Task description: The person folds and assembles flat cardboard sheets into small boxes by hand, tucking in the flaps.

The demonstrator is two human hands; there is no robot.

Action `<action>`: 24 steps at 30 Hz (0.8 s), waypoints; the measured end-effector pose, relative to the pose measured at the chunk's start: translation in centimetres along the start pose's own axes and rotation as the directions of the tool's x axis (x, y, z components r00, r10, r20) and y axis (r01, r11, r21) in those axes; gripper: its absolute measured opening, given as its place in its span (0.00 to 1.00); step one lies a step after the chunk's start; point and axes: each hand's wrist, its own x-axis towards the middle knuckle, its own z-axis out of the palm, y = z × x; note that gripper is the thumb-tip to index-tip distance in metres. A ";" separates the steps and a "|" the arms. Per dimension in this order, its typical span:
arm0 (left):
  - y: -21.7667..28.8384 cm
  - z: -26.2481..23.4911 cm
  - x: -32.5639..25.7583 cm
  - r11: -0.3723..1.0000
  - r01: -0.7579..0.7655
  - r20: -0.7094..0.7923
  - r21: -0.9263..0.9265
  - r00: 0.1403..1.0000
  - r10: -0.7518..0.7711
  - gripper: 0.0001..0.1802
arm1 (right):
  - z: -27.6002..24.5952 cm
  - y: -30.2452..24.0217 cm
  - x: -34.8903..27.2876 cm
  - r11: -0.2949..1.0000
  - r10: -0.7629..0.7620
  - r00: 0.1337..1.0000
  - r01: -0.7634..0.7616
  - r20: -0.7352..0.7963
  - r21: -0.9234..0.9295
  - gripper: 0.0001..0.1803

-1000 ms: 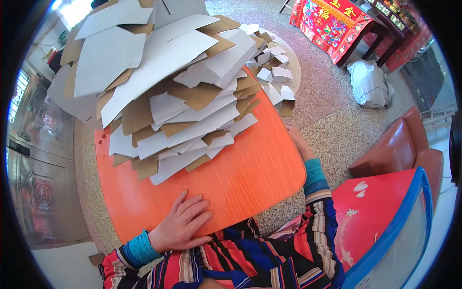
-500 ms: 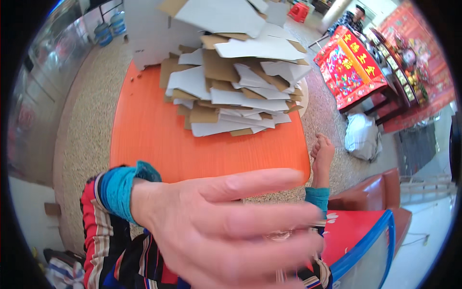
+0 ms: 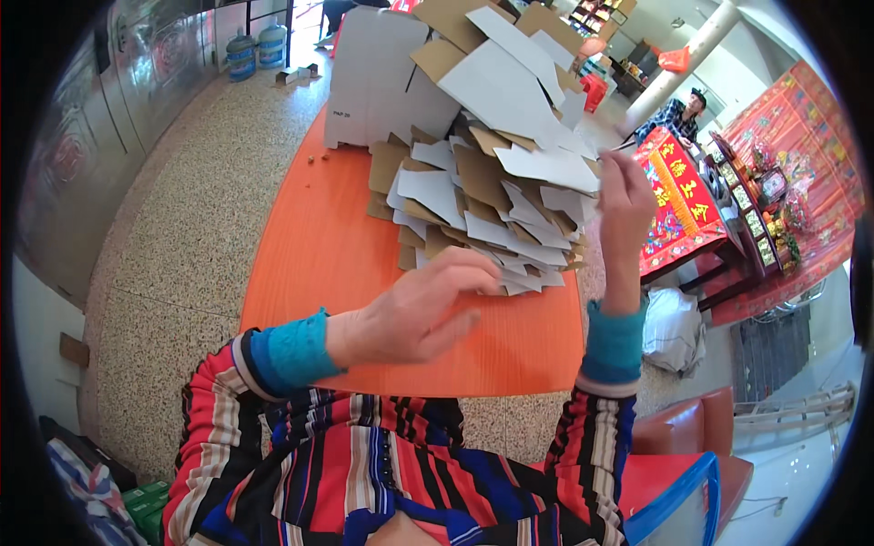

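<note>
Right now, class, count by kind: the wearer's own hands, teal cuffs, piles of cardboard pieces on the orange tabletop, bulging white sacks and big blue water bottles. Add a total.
Hands (left hand, right hand): 2
Teal cuffs: 2
Cardboard pile (overlapping pieces can't be counted singly): 1
White sack: 1
Blue water bottles: 2
Total: 8

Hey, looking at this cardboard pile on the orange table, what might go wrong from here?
The cardboard pile is stacked unevenly, with pieces jutting out by the right edge of the orange table, so some might slide off. The right hand, raised close beside the pile in this view, could knock one loose.
</note>
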 end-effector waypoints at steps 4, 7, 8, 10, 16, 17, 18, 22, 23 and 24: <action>-4.7 -0.1 -2.2 0.985 0.002 -0.098 0.174 0.995 0.016 0.18 | 4.3 3.1 6.4 0.943 -0.265 0.959 0.280 0.101 -0.180 0.15; -6.0 -0.7 -3.2 0.969 0.033 -0.107 0.247 0.994 -0.007 0.20 | 6.0 3.0 8.4 0.905 -0.172 0.959 0.244 0.225 -0.350 0.16; -6.1 -0.9 -3.4 0.967 0.033 -0.121 0.254 0.993 -0.002 0.20 | 6.5 2.4 8.6 0.902 -0.184 0.954 0.259 0.235 -0.346 0.16; -6.1 -1.1 -3.5 0.969 0.057 -0.159 0.242 0.987 -0.019 0.20 | 6.8 1.4 8.6 0.955 0.029 0.959 0.057 0.282 -0.290 0.17; -6.2 -1.3 -3.0 0.963 0.025 -0.236 0.268 0.971 0.041 0.20 | 5.4 1.7 8.6 0.976 0.153 0.942 -0.192 0.297 0.107 0.18; -6.3 -1.4 -2.8 0.959 0.009 -0.245 0.283 0.967 0.063 0.20 | 5.1 2.2 8.7 0.953 0.133 0.951 -0.200 0.279 0.228 0.18; -6.2 -1.6 -2.9 0.957 0.012 -0.253 0.291 0.965 0.065 0.20 | 5.2 1.4 8.2 0.953 0.124 0.950 -0.195 0.288 0.232 0.18; -6.1 -2.5 -3.3 0.964 0.163 -0.301 0.209 0.949 -0.095 0.19 | 5.2 -2.7 5.0 0.928 0.046 0.989 -0.094 0.139 0.362 0.15; -5.9 -2.6 -3.2 0.964 0.160 -0.303 0.212 0.949 -0.091 0.19 | 4.9 -3.4 4.2 0.927 0.041 0.989 -0.090 0.139 0.364 0.15; -5.8 -2.8 -3.0 0.971 0.152 -0.326 0.182 0.942 -0.086 0.19 | 4.7 -3.9 3.5 0.912 0.049 0.989 -0.100 0.136 0.398 0.15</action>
